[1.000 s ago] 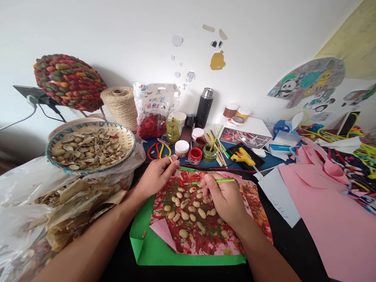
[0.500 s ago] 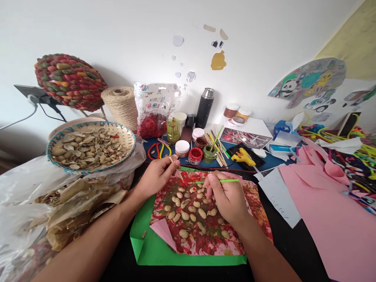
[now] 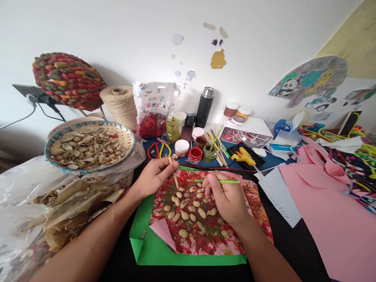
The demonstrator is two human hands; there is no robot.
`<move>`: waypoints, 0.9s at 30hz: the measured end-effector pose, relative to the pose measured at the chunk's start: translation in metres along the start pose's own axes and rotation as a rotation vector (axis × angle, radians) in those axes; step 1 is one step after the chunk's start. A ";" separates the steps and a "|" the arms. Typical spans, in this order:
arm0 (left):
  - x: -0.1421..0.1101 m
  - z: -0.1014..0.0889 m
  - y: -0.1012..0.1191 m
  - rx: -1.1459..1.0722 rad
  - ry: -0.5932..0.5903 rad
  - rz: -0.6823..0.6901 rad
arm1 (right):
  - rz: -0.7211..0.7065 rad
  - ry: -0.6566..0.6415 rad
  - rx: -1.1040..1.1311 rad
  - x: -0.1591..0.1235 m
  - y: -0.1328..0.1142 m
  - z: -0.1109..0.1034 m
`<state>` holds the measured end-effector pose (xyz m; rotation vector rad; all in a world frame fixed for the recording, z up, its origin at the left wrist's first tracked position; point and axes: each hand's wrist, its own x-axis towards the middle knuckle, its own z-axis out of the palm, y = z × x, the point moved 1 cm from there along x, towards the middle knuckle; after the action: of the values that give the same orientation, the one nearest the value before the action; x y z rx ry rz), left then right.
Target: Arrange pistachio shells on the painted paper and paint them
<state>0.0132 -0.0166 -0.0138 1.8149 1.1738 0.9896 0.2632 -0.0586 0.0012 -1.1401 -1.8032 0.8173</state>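
Pinched in my left hand point(image 3: 158, 175) is a thin wooden stick point(image 3: 174, 177), its red-tipped lower end close to a peanut at the upper left of the group. My right hand point(image 3: 226, 196) is closed around a green-handled paintbrush point(image 3: 229, 181), held nearly level with its tip pointing left. Several peanuts point(image 3: 202, 213) lie spread on a paint-smeared pink sheet point(image 3: 205, 246); one near the top bears a red spot. Wet red paint point(image 3: 185, 176) sits at the sheet's upper edge. A green sheet point(image 3: 158, 256) lies beneath.
Open jars of red paint point(image 3: 195, 156) and green paint point(image 3: 209, 154) stand behind the sheet, beside a yellow glue gun point(image 3: 243, 156). At left is a basket point(image 3: 88, 168) of peanut shells. Pink paper point(image 3: 337, 219) lies at right; a black flask point(image 3: 205, 106) stands behind.
The stick in my left hand has swung from the red paint down and left toward the peanuts. My right hand with the paintbrush has barely moved.
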 end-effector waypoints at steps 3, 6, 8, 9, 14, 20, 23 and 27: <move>-0.001 0.002 -0.002 0.040 -0.070 -0.009 | -0.004 0.008 0.008 0.000 -0.001 -0.001; -0.001 0.004 -0.005 0.062 -0.056 0.005 | -0.005 0.008 -0.002 0.000 -0.001 -0.001; 0.000 0.005 -0.005 0.072 -0.029 0.023 | -0.003 0.006 -0.011 0.000 -0.001 -0.001; 0.000 0.005 -0.004 0.077 -0.013 0.028 | 0.000 0.002 -0.016 0.000 -0.001 -0.001; 0.001 0.003 0.000 0.071 0.015 0.032 | 0.014 -0.016 -0.031 0.001 0.000 0.000; 0.001 0.003 0.002 0.039 0.045 0.032 | 0.009 -0.009 -0.037 0.000 -0.001 -0.001; 0.001 0.005 0.002 0.076 0.027 0.038 | 0.019 -0.011 -0.029 0.000 -0.001 -0.001; 0.001 0.005 0.001 0.098 0.028 0.036 | 0.006 0.002 0.011 -0.001 -0.002 0.000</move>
<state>0.0183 -0.0169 -0.0149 1.9106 1.2292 0.9961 0.2631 -0.0601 0.0023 -1.1398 -1.7925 0.8287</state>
